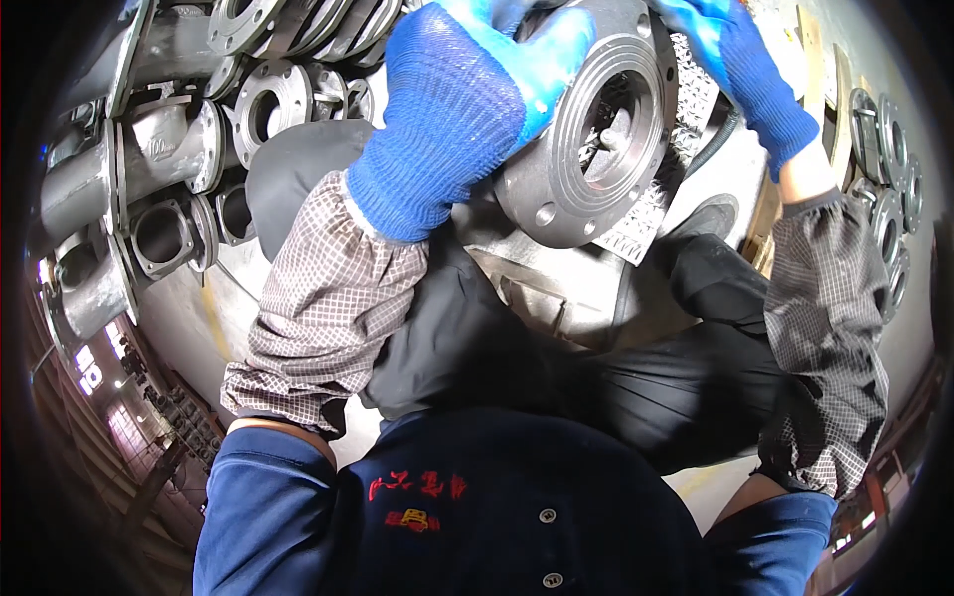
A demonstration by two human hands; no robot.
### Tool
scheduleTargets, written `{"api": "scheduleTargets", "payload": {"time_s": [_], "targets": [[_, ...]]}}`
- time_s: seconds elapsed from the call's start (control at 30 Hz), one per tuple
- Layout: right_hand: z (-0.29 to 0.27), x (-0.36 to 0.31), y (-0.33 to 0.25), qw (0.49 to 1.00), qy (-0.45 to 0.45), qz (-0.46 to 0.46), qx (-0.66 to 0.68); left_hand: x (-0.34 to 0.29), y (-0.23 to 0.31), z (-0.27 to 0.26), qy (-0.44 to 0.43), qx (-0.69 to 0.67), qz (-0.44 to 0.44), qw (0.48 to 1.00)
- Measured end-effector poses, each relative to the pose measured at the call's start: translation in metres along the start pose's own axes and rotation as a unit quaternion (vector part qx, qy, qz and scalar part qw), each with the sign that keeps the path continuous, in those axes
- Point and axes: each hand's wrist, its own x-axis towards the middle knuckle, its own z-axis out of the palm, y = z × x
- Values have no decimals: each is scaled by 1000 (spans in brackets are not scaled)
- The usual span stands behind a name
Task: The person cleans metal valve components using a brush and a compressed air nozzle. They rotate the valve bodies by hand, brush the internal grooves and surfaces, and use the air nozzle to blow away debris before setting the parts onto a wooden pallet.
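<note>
In the head view, the grey flanged casting (550,171) lay just right of and below the left grip (475,94), its ring face slanting lengthwise from lower left to upper right. The left grip was nearer, thumb along the casting's upper left edge; the right grip (730,58) stood past its right edge. Whether either was grasping it could not be told (the frame's top cut off fingers).
</note>
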Motion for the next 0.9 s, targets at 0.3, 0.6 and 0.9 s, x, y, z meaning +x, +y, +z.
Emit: {"api": "scheduleTargets", "payload": {"time_s": [0.3,0.6,0.9], "targets": [[23,-5,-35,989,-35,80,118,-17,-17,-25,-54,6,-159,986],[46,-23,30,982,18,188,-30,-50,-84,31,-168,-84,-331,925],[35,-56,29,973,49,222,40,-61,-6,10,-266,-153,-292,906]]}}
